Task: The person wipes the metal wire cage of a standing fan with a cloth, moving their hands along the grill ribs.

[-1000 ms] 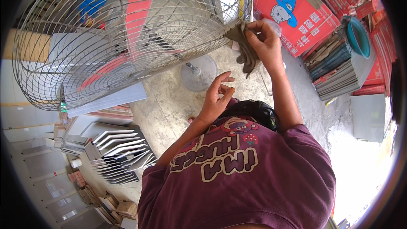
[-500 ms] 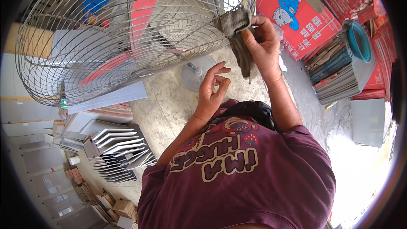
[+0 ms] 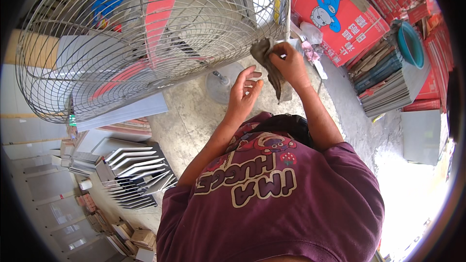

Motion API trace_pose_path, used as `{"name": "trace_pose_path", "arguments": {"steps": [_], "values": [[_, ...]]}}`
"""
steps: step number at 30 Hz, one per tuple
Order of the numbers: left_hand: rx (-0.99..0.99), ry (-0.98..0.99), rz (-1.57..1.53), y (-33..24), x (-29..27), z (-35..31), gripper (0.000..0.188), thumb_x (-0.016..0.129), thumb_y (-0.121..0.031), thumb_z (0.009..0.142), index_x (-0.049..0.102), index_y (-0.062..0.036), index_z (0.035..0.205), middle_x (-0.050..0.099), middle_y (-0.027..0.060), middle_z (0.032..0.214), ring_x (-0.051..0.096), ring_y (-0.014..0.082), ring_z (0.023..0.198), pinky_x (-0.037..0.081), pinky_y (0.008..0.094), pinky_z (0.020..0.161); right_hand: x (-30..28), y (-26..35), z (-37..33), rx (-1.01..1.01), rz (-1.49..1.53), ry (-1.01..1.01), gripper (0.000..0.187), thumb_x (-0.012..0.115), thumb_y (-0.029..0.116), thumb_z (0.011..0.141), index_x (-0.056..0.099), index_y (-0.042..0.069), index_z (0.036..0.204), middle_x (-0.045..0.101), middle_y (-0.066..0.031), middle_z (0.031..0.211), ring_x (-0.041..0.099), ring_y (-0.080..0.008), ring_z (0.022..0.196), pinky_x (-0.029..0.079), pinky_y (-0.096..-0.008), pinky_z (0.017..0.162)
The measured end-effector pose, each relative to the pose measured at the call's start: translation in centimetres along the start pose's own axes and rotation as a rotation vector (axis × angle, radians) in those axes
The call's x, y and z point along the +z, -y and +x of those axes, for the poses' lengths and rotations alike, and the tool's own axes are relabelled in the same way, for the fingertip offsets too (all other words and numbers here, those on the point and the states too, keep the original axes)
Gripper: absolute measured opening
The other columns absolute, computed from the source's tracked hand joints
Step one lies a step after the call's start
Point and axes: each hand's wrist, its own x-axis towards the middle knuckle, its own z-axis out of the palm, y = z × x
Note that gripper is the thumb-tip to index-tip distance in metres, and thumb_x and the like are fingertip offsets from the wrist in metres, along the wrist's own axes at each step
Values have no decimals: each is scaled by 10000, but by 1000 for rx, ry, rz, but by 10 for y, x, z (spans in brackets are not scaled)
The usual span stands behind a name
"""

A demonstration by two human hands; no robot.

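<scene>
A dirty grey-brown rag hangs from my right hand, pinched between thumb and fingers. Its upper part is bunched beside the rim of a large fan's wire guard; I cannot tell whether the two touch. Just left of the rag, my left hand is raised with its fingers loosely curved and apart, holding nothing. Behind the wires show the fan's red blades. The round fan base stands on the floor below, partly hidden by my left hand.
Red cartons and stacked grey tiles with a teal basin on top stand at the right. A rack of tile samples is at the lower left. Crumpled plastic lies near the big carton.
My right hand has come down and slightly left, drawing the rag lower along the guard's edge. The rag's top now looks crumpled rather than spread over the wires. My left hand has barely moved.
</scene>
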Motion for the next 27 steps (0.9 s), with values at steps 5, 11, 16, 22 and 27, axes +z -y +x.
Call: {"name": "trace_pose_path", "arguments": {"steps": [5, 11, 16, 22, 27], "values": [[-249, 13, -115, 15, 0, 3, 588, 564, -435, 883, 465, 7, 1259, 581, 90, 1065, 555, 146, 911, 450, 269, 739, 1, 20, -8, -47, 54, 57, 248, 641, 136, 761, 604, 0, 965, 663, -145, 861, 654, -237, 813, 506, -318, 728], [-74, 73, -295, -26, -2, 7, 489, 528, -359, 920, 465, 9, 1236, 552, 51, 1092, 494, 110, 988, 414, 257, 803, -12, 76, -17, -73, 294, 117, 231, 632, 74, 790, 578, 7, 1005, 647, -117, 833, 644, -173, 739, 506, -269, 674], [308, -34, -217, -59, -2, 6, 368, 580, -184, 898, 487, -14, 1211, 538, 44, 1070, 481, 116, 987, 383, 271, 866, -17, 104, -16, -580, 344, -1, 204, 622, 23, 810, 574, 30, 1008, 611, -36, 723, 583, -75, 660, 474, -234, 584], [131, -55, -272, -48, -6, 24, 390, 583, -235, 902, 491, 4, 1196, 536, 52, 1091, 486, 109, 957, 390, 261, 834, 1, 83, -11, -138, 502, -69, 208, 614, 22, 822, 543, 27, 1017, 578, 4, 664, 503, -22, 597, 416, -186, 522], [101, 10, -293, -42, 1, 34, 419, 560, -250, 916, 452, 14, 1222, 534, 57, 1106, 480, 93, 966, 389, 247, 840, 6, 64, -8, -51, 471, -103, 220, 611, 42, 819, 533, 15, 1023, 597, -27, 689, 530, -38, 599, 434, -203, 525]]}}
